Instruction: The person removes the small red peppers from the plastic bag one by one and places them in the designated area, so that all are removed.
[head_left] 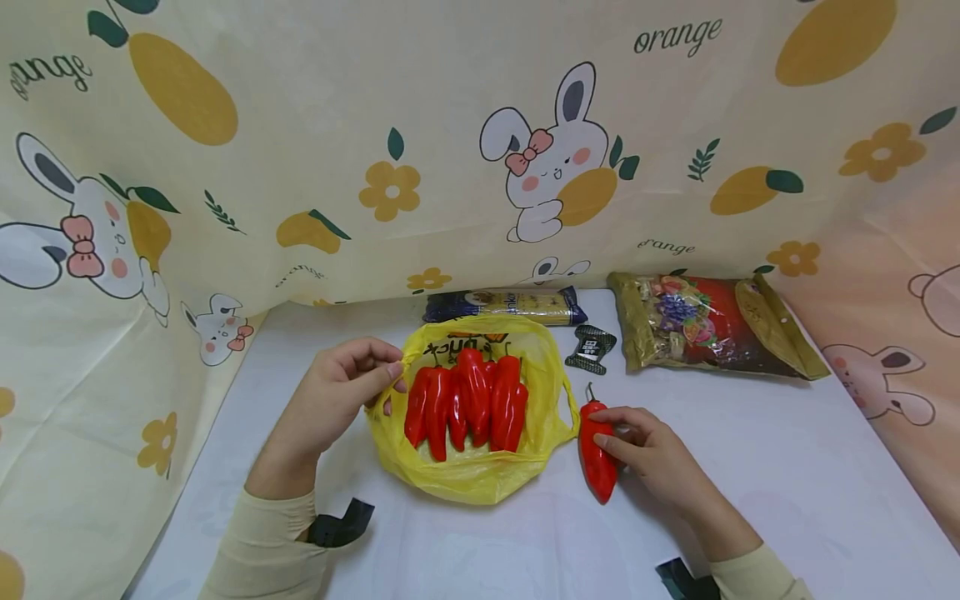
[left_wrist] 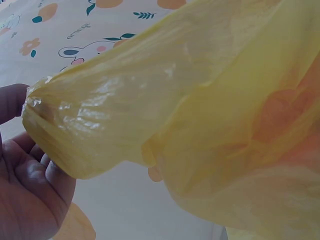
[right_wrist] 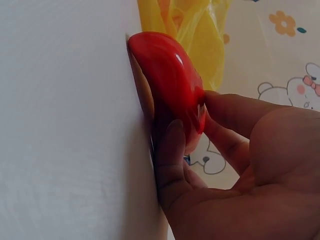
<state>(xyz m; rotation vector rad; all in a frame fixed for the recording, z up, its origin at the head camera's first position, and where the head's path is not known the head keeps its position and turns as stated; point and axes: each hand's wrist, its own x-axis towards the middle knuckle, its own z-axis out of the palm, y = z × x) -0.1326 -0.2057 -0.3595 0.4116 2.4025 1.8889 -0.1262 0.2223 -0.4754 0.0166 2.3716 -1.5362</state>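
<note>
White tabletop [head_left: 480,558], red pepper [head_left: 596,468] lengthwise, stem [head_left: 591,394] away — right fingers [head_left: 632,417] pinching it, left fingers [head_left: 377,382] pinching yellow bag [head_left: 480,485]

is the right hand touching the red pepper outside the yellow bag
Touching: the right wrist view shows the right hand pinching the red pepper between thumb and fingers.

Curtained tabletop booth; type of room beyond cannot be told. White desk [head_left: 765,450]; cream cloth [head_left: 450,67], rabbit-and-fruit print, lettered "orange", screening far and left edges; pinkish cloth [head_left: 900,242], right edge; gold-and-red packet [head_left: 712,325], far right corner.
</note>
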